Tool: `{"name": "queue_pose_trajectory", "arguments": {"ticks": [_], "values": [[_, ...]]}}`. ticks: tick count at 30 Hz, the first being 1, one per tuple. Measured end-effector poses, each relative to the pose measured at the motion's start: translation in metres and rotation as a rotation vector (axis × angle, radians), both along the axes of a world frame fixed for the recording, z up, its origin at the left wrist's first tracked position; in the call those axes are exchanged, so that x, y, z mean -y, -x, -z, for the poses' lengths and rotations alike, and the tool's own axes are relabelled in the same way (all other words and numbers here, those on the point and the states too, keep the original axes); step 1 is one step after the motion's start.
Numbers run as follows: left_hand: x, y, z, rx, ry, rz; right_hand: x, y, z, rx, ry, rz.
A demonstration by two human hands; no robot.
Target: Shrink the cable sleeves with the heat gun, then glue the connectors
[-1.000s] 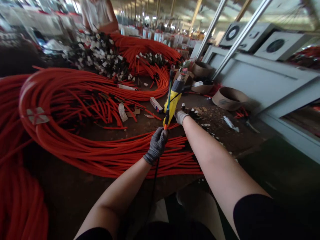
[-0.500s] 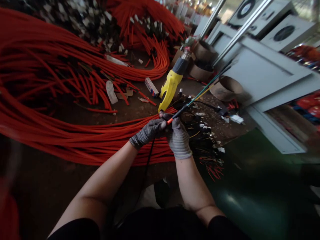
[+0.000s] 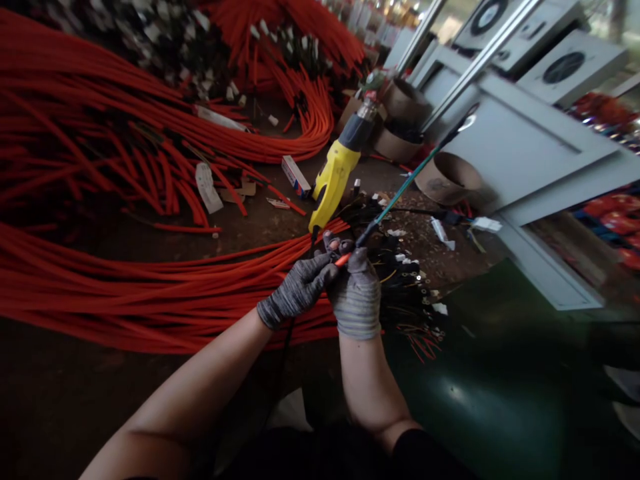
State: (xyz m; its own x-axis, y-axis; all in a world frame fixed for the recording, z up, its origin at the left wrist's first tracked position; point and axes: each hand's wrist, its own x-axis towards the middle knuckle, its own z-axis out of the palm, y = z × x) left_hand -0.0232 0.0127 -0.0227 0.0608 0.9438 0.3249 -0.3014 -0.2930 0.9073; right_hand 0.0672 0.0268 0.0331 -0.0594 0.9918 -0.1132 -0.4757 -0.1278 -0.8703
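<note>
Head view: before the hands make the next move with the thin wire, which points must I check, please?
1. Grip: left hand and right hand both pinch the wire at its orange end: ok.
2. Gloves on both hands: ok.
3. Heat gun lies beyond the hands, nozzle pointing away: ok.
4. Heat gun switched off: cannot tell.
5. Wire's far end clear of the grey frame: cannot tell.
6. Small parts litter the space beside the right hand: not ok.

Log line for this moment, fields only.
left hand: holds wire | right hand: holds wire | heat gun: on table beyond hands | orange cables: piled left
</note>
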Motion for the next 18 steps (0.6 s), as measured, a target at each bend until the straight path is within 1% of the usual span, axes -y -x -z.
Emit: {"name": "queue_pose_trajectory", "arguments": {"ticks": [5, 8, 9, 11, 13, 15, 18], "values": [[0.001, 0.001, -0.004, -0.043, 0.035, 0.017, 0.0, 0.001, -0.002, -0.018, -0.006, -0.006], [0.002, 0.0, -0.003, 0.0, 0.054, 0.016, -0.001, -0.002, -0.002, -0.01, -0.023, -0.011], [0.001, 0.0, -0.002, 0.03, 0.072, 0.009, -0.002, -0.005, -0.003, 0.005, -0.041, -0.032], [0.001, -0.002, 0.001, 0.11, 0.12, 0.002, -0.003, -0.011, -0.006, 0.043, -0.078, -0.119], [0.0, -0.003, 0.002, 0.164, 0.174, 0.026, -0.006, -0.017, -0.01, 0.07, -0.09, -0.2], [0.0, -0.005, 0.003, 0.159, 0.203, 0.039, -0.008, -0.019, -0.014, 0.108, -0.093, -0.174], [0.0, -0.007, 0.001, 0.089, 0.176, -0.005, -0.01, -0.013, -0.014, 0.22, -0.13, -0.019]]}}
